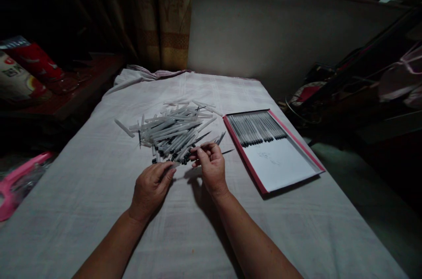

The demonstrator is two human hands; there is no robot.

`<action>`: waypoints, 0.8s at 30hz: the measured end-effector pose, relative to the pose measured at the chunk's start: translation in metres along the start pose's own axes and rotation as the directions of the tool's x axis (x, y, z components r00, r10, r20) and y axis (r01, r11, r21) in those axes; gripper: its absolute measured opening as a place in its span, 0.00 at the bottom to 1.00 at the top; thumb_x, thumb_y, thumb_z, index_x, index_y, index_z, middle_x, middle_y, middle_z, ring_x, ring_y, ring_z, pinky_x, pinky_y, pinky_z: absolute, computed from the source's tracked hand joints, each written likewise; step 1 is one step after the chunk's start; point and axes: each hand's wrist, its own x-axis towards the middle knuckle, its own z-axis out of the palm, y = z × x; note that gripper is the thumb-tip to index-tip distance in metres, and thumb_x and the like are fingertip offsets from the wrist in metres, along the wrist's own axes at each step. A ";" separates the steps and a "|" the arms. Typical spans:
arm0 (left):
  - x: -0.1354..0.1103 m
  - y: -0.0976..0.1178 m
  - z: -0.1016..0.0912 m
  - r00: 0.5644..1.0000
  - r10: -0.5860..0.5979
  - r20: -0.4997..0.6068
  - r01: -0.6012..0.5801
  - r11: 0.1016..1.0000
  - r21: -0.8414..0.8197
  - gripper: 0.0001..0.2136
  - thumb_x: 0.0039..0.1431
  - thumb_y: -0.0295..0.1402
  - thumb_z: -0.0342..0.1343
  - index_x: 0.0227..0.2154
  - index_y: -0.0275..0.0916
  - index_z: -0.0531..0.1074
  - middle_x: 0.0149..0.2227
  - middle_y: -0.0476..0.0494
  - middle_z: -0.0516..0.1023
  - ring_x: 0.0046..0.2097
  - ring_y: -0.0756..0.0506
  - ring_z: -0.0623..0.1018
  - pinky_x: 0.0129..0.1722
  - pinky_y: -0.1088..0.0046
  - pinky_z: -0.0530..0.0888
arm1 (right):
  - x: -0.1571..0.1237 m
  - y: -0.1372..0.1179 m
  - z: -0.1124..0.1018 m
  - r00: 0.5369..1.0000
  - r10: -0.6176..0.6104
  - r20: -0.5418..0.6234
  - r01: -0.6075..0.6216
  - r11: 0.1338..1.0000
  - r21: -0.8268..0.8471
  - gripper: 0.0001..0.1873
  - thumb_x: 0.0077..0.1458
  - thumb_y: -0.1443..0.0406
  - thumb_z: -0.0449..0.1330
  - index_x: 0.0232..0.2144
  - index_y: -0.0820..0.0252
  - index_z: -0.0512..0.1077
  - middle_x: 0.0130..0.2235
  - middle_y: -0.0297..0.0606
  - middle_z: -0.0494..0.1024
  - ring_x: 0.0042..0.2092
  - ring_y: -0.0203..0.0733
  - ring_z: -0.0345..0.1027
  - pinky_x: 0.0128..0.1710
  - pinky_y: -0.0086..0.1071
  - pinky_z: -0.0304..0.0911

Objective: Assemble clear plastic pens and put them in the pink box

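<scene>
A loose heap of clear plastic pen barrels (pixel 178 127), several with black ends, lies on the cloth in front of me. My left hand (pixel 153 189) is closed at the heap's near edge, with the end of a clear plastic tube (pixel 175 165) showing past its fingertips. Just to the right, my right hand (pixel 211 164) is raised with thumb and fingers pinched together; what is between them is too small and dark to make out. Thin dark sticks (pixel 220 138) lie beside the right hand. A shallow red-edged box (pixel 252 167) on the right holds a row of black-tipped pens (pixel 257 128).
A pale checked cloth (pixel 99 208) covers the table. On the left, a dark red side table (pixel 89 90) carries packets (pixel 36 59), and a pink plastic item (pixel 20 178) is by the edge. A curtain (pixel 174 15) and a low wall (pixel 247 28) stand behind.
</scene>
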 end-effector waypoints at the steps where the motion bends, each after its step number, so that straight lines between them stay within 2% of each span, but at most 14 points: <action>1: 0.000 0.000 0.000 1.000 0.017 -0.002 -0.017 1.000 0.005 0.13 0.64 0.43 0.52 0.38 0.42 0.78 0.35 0.41 0.84 0.36 0.43 0.81 0.39 0.68 0.75 | -0.001 0.001 0.001 1.000 0.007 0.021 -0.007 1.000 -0.007 0.14 0.50 0.58 0.65 0.32 0.56 0.65 0.31 0.33 0.80 0.27 0.34 0.75 0.20 0.23 0.68; 7: 0.000 -0.004 -0.003 0.997 0.026 -0.069 -0.021 0.998 0.066 0.13 0.66 0.42 0.52 0.40 0.43 0.78 0.38 0.42 0.84 0.39 0.42 0.82 0.42 0.67 0.74 | -0.008 0.004 0.004 0.994 0.013 0.109 -0.003 0.996 -0.094 0.08 0.51 0.59 0.63 0.31 0.57 0.71 0.31 0.34 0.80 0.30 0.37 0.75 0.23 0.25 0.68; 10: 0.001 -0.004 -0.005 0.995 0.063 -0.082 -0.056 0.995 0.079 0.12 0.66 0.41 0.52 0.41 0.44 0.78 0.37 0.43 0.84 0.39 0.42 0.82 0.43 0.66 0.73 | -0.011 0.002 0.004 0.978 -0.069 0.198 0.108 0.975 -0.193 0.06 0.52 0.61 0.62 0.31 0.58 0.74 0.31 0.35 0.80 0.32 0.37 0.75 0.28 0.27 0.69; 13: 0.002 -0.004 -0.007 0.994 0.059 -0.094 -0.055 0.998 0.043 0.11 0.66 0.40 0.52 0.40 0.43 0.78 0.38 0.43 0.84 0.40 0.42 0.81 0.44 0.66 0.73 | -0.013 -0.001 0.003 0.925 -0.165 0.343 0.278 0.908 -0.314 0.07 0.55 0.63 0.60 0.34 0.57 0.77 0.35 0.37 0.82 0.35 0.38 0.75 0.33 0.29 0.69; 16: 0.001 -0.006 -0.010 0.985 -0.064 -0.157 0.059 0.998 -0.036 0.12 0.66 0.40 0.51 0.41 0.41 0.76 0.39 0.42 0.83 0.42 0.43 0.81 0.45 0.66 0.74 | -0.013 -0.002 0.001 0.876 -0.168 0.452 0.383 0.813 -0.440 0.12 0.57 0.65 0.59 0.43 0.57 0.77 0.40 0.39 0.82 0.38 0.39 0.75 0.33 0.28 0.69; 19: 0.000 -0.008 -0.013 0.962 -0.193 -0.193 0.176 0.979 -0.102 0.12 0.67 0.41 0.51 0.43 0.40 0.75 0.40 0.42 0.83 0.43 0.43 0.81 0.46 0.66 0.76 | -0.013 0.004 -0.002 0.838 -0.107 0.535 0.462 0.661 -0.591 0.12 0.59 0.68 0.57 0.43 0.58 0.78 0.40 0.40 0.82 0.41 0.40 0.75 0.39 0.30 0.68; 21: -0.001 -0.010 -0.014 0.956 -0.206 -0.209 0.186 0.976 -0.112 0.12 0.67 0.41 0.51 0.42 0.40 0.75 0.40 0.44 0.83 0.43 0.44 0.81 0.45 0.66 0.77 | -0.015 0.010 -0.003 0.795 -0.029 0.606 0.528 0.526 -0.667 0.11 0.60 0.68 0.58 0.42 0.58 0.79 0.40 0.41 0.81 0.42 0.40 0.74 0.43 0.31 0.67; 24: 0.000 -0.014 -0.012 0.963 -0.129 -0.238 0.112 0.990 -0.081 0.11 0.66 0.40 0.52 0.42 0.40 0.76 0.39 0.44 0.83 0.41 0.45 0.81 0.44 0.67 0.77 | -0.021 0.018 0.001 0.724 0.067 0.686 0.628 0.346 -0.697 0.09 0.59 0.64 0.61 0.43 0.55 0.78 0.41 0.39 0.80 0.41 0.41 0.72 0.40 0.30 0.65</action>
